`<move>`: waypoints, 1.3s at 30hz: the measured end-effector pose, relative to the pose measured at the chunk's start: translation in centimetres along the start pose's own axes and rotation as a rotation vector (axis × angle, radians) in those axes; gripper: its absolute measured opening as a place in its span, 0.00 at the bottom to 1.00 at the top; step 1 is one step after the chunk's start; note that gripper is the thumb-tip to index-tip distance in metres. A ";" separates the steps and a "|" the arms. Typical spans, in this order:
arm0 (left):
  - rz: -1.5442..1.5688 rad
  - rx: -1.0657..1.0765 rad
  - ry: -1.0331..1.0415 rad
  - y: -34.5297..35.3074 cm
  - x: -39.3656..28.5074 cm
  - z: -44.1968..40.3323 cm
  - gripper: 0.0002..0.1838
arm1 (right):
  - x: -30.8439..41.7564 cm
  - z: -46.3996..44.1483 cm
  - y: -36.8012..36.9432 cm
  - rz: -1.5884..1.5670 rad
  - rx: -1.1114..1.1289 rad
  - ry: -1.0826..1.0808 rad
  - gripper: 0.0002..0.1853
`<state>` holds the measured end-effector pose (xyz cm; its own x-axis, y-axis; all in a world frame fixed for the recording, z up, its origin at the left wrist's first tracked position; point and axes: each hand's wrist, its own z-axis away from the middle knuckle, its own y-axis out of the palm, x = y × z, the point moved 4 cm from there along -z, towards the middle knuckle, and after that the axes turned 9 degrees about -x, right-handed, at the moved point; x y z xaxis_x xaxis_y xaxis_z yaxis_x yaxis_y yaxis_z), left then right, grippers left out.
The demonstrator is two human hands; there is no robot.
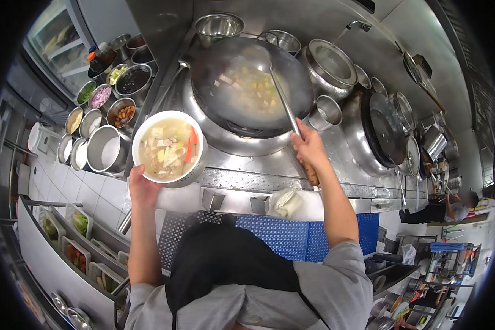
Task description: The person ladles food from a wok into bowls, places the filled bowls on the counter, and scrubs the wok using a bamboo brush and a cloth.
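Note:
My left hand (143,188) grips the lower left edge of a white bowl (202,148), its fingers partly hidden beneath. Pale soup (168,147) with chopped pieces and orange-red strips fills the bowl. In my right hand (309,144) is the long handle of a metal ladle (281,93), with its wooden end below the fist. The ladle's head rests inside a large dark wok (220,118), at the upper part. More broth with yellow and pale pieces (247,91) lies in the wok, right of and above the bowl.
Metal tins of ingredients (110,148) stand at the left. Steel bowls (220,27) and a strainer-topped pot (333,63) line the back. A second wok (388,129) sits right. A folded cloth (287,204) lies at the front edge. Another person (445,210) is far right.

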<state>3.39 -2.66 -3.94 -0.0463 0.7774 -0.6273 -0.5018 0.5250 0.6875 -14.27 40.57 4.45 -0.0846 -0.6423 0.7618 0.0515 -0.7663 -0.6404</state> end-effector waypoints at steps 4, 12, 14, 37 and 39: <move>-0.009 -0.008 0.012 0.2 -0.1 0.6 0.39 | -0.9 -3.4 -1.9 0.076 -0.079 -0.077 0.28; -0.011 -0.027 0.066 -0.2 -0.2 1.2 0.40 | -3.8 -4.1 -2.8 -0.151 -0.003 0.084 0.26; -0.018 -0.028 0.076 -0.3 -0.3 1.4 0.40 | -3.1 -1.2 -1.2 -0.330 0.061 0.253 0.26; -0.029 -0.086 0.094 -0.3 0.4 0.0 0.37 | 7.8 9.8 0.6 -1.501 0.706 0.607 0.21; -0.045 -0.062 0.094 -0.5 0.7 -0.7 0.37 | 8.1 10.9 -0.3 -1.499 0.710 0.592 0.22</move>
<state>3.00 -2.59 -4.96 -0.1020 0.7161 -0.6905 -0.5576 0.5337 0.6358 -4.12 35.46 11.93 -0.7695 0.5255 0.3629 -0.0317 -0.5989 0.8002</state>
